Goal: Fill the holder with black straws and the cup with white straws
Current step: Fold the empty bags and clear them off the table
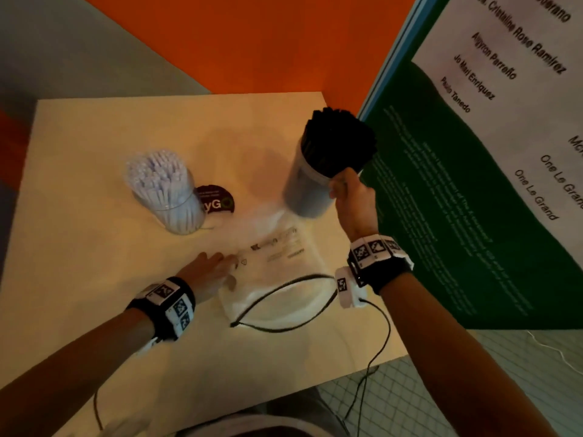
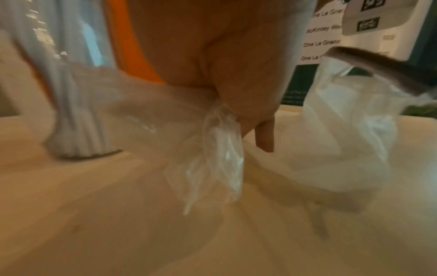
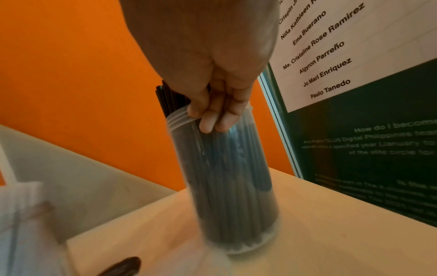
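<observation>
A clear cup (image 1: 179, 212) packed with white straws (image 1: 157, 175) stands on the left of the pale table (image 1: 79, 247). At the right, a translucent cylindrical holder (image 1: 303, 190) is full of black straws (image 1: 340, 143). My right hand (image 1: 345, 190) grips it at the rim, fingers curled over the edge (image 3: 217, 119). The holder (image 3: 236, 186) is blurred, with its base at the tabletop. My left hand (image 1: 217, 266) pinches a bunched part of an empty clear plastic bag (image 1: 277, 266), seen crumpled under the palm (image 2: 220, 149).
A dark round sticker (image 1: 217, 201) lies beside the cup. A black cable (image 1: 284, 298) loops over the bag and off the table's near edge (image 1: 347, 373). A green and white poster (image 1: 473, 200) stands close on the right and an orange wall (image 1: 252, 42) behind.
</observation>
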Available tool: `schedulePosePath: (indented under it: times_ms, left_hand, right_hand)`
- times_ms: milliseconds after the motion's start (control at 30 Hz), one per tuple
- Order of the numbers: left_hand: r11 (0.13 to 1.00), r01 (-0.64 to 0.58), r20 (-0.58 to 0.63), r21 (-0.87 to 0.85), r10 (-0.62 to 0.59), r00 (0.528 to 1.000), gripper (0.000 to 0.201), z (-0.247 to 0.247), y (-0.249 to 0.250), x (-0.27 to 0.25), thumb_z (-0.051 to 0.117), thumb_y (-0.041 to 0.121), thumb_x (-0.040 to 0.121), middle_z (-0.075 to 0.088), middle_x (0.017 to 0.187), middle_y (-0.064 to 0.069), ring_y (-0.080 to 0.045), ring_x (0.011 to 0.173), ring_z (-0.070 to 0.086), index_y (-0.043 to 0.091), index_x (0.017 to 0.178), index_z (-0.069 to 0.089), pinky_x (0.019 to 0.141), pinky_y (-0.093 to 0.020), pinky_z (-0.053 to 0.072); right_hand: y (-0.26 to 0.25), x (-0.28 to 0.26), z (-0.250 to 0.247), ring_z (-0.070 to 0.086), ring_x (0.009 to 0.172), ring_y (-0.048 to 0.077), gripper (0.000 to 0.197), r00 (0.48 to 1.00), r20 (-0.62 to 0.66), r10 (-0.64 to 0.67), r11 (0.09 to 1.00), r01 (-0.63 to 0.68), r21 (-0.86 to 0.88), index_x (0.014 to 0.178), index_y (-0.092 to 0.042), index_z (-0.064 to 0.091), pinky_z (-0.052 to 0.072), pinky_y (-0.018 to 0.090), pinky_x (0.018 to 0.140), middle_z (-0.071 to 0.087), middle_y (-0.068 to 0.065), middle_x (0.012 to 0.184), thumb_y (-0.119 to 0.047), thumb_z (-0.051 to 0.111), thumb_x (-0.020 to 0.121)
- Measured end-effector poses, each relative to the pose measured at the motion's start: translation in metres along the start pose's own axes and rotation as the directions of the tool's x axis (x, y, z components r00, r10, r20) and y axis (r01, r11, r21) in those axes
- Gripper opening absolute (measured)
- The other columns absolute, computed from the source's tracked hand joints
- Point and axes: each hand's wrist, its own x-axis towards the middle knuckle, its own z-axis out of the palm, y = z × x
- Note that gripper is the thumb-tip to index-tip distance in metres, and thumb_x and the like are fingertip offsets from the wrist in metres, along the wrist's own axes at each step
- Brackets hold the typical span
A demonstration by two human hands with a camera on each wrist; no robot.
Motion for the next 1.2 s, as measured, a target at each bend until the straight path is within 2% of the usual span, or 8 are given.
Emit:
schedulePosePath:
  times_ms: [233, 433, 567, 700, 833, 967, 1100, 1200]
  left_hand:
    - [0.897, -0.124, -0.073, 0.424, 0.170, 0.983, 0.027, -0.017, -0.025, -0.035, 0.052, 0.025, 0.095, 0.040, 0.142, -0.002, -0.031, 0.111, 0.047, 0.028, 0.121, 0.056, 0.094, -0.037, 0.040]
    - [0.915, -0.399, -0.614, 0.056, 0.347, 0.709, 0.022, -0.042, 0.000, -0.049, 0.063, 0.007, 0.089, 0.053, 0.128, -0.007, -0.020, 0.094, 0.060, 0.015, 0.111, 0.061, 0.063, -0.031, 0.051]
    - [0.778, -0.555, -0.763, -0.295, 0.157, 0.627, 0.039, -0.042, 0.045, -0.042, 0.045, 0.036, 0.096, 0.040, 0.130, -0.012, -0.013, 0.114, 0.046, 0.003, 0.116, 0.043, 0.087, -0.013, 0.043]
    - [0.657, -0.570, -0.677, -0.494, 0.120, 0.726, 0.077, -0.031, 0.058, -0.047, 0.036, 0.061, 0.091, 0.031, 0.139, -0.010, -0.012, 0.124, 0.040, 0.003, 0.139, 0.020, 0.100, -0.015, 0.038]
    - [0.808, -0.318, -0.416, -0.495, 0.101, 0.904, 0.075, 0.006, 0.031, -0.051, 0.041, 0.054, 0.093, 0.030, 0.153, -0.002, -0.010, 0.132, 0.039, 0.033, 0.149, -0.004, 0.104, -0.025, 0.034]
    - [0.998, -0.061, -0.044, -0.012, 0.060, 0.997, 0.058, 0.043, -0.010, -0.047, 0.026, 0.046, 0.101, 0.014, 0.161, 0.000, -0.018, 0.145, 0.021, 0.032, 0.152, 0.002, 0.118, -0.037, 0.019]
    - [0.958, -0.030, 0.066, 0.286, 0.012, 0.998, 0.067, 0.053, -0.029, -0.045, 0.027, 0.050, 0.100, -0.017, 0.159, 0.005, -0.014, 0.148, -0.006, 0.030, 0.152, -0.010, 0.119, -0.041, 0.000]
    - [0.959, 0.003, 0.049, 0.284, -0.018, 0.999, 0.068, 0.051, -0.018, -0.048, 0.032, 0.043, 0.100, -0.016, 0.160, 0.002, -0.015, 0.148, -0.005, 0.025, 0.153, -0.006, 0.119, -0.044, 0.002]
  right_hand:
    - [0.017, -0.001, 0.019, 0.062, 0.075, 0.036, 0.021, 0.999, -0.021, -0.043, 0.999, 0.044, 0.026, 0.109, -0.007, 0.055, 0.053, 0.048, 0.066, 0.066, 0.019, 0.084, -0.012, 0.038, 0.098]
    - [-0.018, -0.061, 0.037, 0.062, 0.091, 0.017, 0.039, 0.990, 0.126, -0.060, 0.976, 0.031, 0.217, 0.128, -0.017, 0.048, 0.056, 0.039, 0.078, 0.064, 0.003, 0.109, -0.030, 0.059, 0.092]
    - [-0.056, -0.088, 0.053, 0.048, 0.117, 0.004, 0.069, 0.679, 0.730, -0.081, 0.893, -0.276, 0.356, 0.134, -0.029, 0.037, 0.041, 0.022, 0.096, 0.046, -0.010, 0.134, -0.040, 0.075, 0.078]
    - [-0.057, -0.088, 0.051, 0.063, 0.080, 0.007, 0.056, 0.719, 0.691, -0.076, 0.725, -0.436, 0.533, 0.125, -0.005, 0.035, 0.053, 0.020, 0.072, 0.063, 0.001, 0.100, -0.005, 0.072, 0.082]
    - [-0.040, -0.096, 0.055, 0.060, 0.096, 0.026, 0.040, 0.872, 0.426, -0.242, 0.970, 0.232, 0.076, 0.120, -0.016, 0.052, 0.048, 0.038, 0.085, 0.062, 0.006, 0.110, -0.015, 0.068, 0.084]
    - [-0.012, -0.159, 0.073, 0.056, 0.113, 0.031, 0.044, 0.751, 0.495, -0.437, 0.760, 0.603, -0.244, 0.122, -0.020, 0.059, 0.038, 0.056, 0.104, 0.060, 0.009, 0.117, -0.018, 0.067, 0.079]
    - [0.007, -0.225, 0.079, 0.041, 0.134, 0.033, 0.083, 0.525, 0.823, -0.218, 0.742, 0.637, -0.209, 0.139, -0.026, 0.044, 0.023, 0.063, 0.111, 0.047, 0.010, 0.142, -0.080, 0.039, 0.076]
    - [-0.003, -0.229, 0.087, 0.061, 0.113, 0.031, 0.062, 0.594, 0.774, -0.218, 0.673, 0.667, -0.321, 0.122, -0.026, 0.061, 0.048, 0.051, 0.096, 0.063, 0.006, 0.122, -0.052, 0.074, 0.067]
